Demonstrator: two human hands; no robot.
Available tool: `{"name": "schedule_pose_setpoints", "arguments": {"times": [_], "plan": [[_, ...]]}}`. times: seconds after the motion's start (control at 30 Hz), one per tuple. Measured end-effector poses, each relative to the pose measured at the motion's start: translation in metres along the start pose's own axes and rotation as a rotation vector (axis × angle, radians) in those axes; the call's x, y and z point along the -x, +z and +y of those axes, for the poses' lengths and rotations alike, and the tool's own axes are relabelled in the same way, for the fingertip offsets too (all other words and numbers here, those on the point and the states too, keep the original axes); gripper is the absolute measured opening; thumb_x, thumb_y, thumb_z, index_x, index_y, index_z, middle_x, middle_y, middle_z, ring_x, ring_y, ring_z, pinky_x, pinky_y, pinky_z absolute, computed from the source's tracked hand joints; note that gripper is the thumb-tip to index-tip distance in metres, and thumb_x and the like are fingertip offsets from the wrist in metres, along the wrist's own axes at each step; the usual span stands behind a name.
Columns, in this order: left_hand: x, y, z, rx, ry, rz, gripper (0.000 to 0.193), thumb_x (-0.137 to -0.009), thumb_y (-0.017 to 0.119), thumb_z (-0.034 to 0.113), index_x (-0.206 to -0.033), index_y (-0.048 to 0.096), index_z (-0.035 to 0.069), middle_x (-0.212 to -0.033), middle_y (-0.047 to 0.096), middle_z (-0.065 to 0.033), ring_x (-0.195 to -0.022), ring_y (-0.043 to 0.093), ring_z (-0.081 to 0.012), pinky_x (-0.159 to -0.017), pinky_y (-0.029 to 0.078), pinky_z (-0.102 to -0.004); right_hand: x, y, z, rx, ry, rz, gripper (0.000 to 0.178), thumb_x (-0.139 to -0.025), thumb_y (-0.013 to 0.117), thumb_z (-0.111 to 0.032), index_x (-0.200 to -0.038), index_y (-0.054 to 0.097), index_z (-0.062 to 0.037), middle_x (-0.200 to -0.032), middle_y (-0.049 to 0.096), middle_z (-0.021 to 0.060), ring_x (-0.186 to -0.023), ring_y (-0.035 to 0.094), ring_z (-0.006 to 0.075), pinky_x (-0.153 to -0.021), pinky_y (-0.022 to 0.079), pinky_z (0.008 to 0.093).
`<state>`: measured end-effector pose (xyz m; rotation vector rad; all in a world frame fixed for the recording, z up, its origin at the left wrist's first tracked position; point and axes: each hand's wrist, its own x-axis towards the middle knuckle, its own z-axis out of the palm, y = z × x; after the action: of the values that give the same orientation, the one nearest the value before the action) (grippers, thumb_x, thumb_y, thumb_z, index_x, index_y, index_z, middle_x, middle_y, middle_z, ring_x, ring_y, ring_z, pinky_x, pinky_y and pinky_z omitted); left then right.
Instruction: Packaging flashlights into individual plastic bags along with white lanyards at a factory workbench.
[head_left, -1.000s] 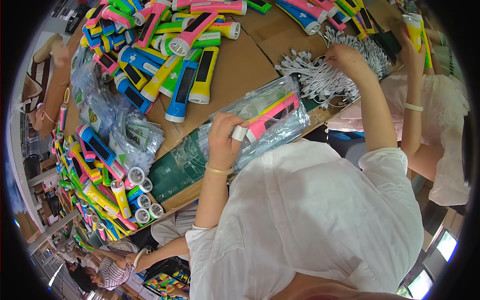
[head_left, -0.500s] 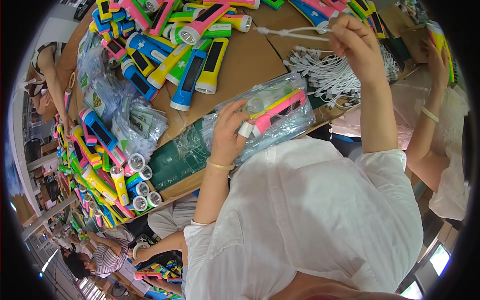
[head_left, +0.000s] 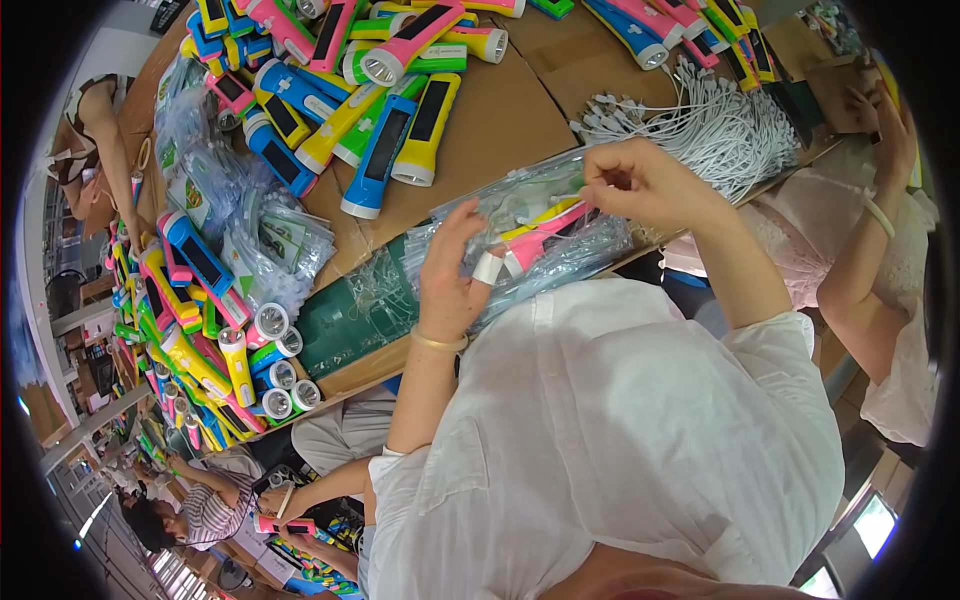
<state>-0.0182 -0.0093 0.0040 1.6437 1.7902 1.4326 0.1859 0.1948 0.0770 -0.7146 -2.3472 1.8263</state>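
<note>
A pink and yellow flashlight [head_left: 540,236] lies with clear plastic bags [head_left: 606,238] at the table's front edge. My left hand [head_left: 447,275] is beside the flashlight's near-left end, fingers stretched and apart, with a white wrap around one digit. Above the flashlight's right end is my right hand [head_left: 645,185], its fingers curled in a pinch. Whatever lies between those fingertips is hidden; no cable shows hanging from them. Just behind my right hand is a heap of white cables [head_left: 700,135].
Colourful flashlights [head_left: 375,150] are piled across the cardboard-covered table [head_left: 500,105], with another pile [head_left: 200,350] at the left. Between them lie clear bags with printed cards [head_left: 265,235]. A co-worker's arm [head_left: 870,240] is close on the right; other people work at the left.
My right hand has come down and left from above the cable heap to the flashlight's right end. The white cable it held no longer shows. My left hand's fingers have spread slightly.
</note>
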Motion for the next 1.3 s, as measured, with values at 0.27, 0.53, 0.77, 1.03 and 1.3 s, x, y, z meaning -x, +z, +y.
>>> {"name": "schedule_pose_setpoints", "arguments": {"times": [0.27,0.53,0.77,1.03,1.3], "plan": [[0.009,-0.01,0.019,-0.013,-0.402,0.065,0.015,-0.086,0.079,0.007,-0.096,0.07,-0.001,-0.08,0.065,-0.0046,-0.069,0.057,-0.0134,-0.067,0.049,-0.027,-0.038,0.043,0.0,0.626,-0.19,-0.088,0.015,-0.089,0.072,-0.019,-0.088,0.069,-0.0045,-0.089,0.064,0.0122,-0.092,0.066,0.0332,-0.077,0.052,0.0453],[0.015,0.003,0.022,0.188,-0.383,0.206,0.016,-0.085,0.075,-0.002,-0.1,0.072,0.0,-0.094,0.073,-0.0111,-0.078,0.069,-0.0191,-0.074,0.056,-0.0288,-0.046,0.048,-0.013,0.158,-0.111,-0.245,0.016,-0.089,0.069,-0.013,-0.098,0.061,-0.0017,-0.091,0.066,0.0118,-0.071,0.068,0.0242,-0.064,0.053,0.0367],[0.01,0.006,0.025,0.155,-0.259,0.192,0.014,-0.089,0.072,-0.005,-0.103,0.07,-0.003,-0.1,0.071,-0.0089,-0.085,0.071,-0.0145,-0.078,0.057,-0.0268,-0.049,0.05,-0.004,0.209,-0.393,-0.124,0.018,-0.09,0.064,-0.006,-0.104,0.053,-0.0007,-0.082,0.065,0.0093,-0.067,0.064,0.0202,-0.062,0.051,0.033],[0.008,0.009,0.024,0.246,-0.263,0.204,0.014,-0.09,0.067,-0.006,-0.103,0.071,-0.004,-0.1,0.072,-0.0104,-0.085,0.071,-0.0161,-0.08,0.057,-0.0274,-0.052,0.05,0.003,-0.085,-0.144,-0.295,0.023,-0.092,0.067,-0.01,-0.108,0.052,-0.0014,-0.076,0.058,0.0035,-0.067,0.058,0.0105,-0.059,0.046,0.0284],[0.004,0.009,0.021,0.168,-0.213,0.215,0.015,-0.088,0.069,-0.005,-0.102,0.07,-0.001,-0.099,0.073,-0.0136,-0.086,0.072,-0.0225,-0.078,0.057,-0.0297,-0.061,0.053,0.006,0.01,-0.17,-0.321,0.029,-0.093,0.076,-0.028,-0.097,0.061,-0.0041,-0.076,0.065,0.004,-0.063,0.058,0.0111,-0.056,0.045,0.0294]]}}
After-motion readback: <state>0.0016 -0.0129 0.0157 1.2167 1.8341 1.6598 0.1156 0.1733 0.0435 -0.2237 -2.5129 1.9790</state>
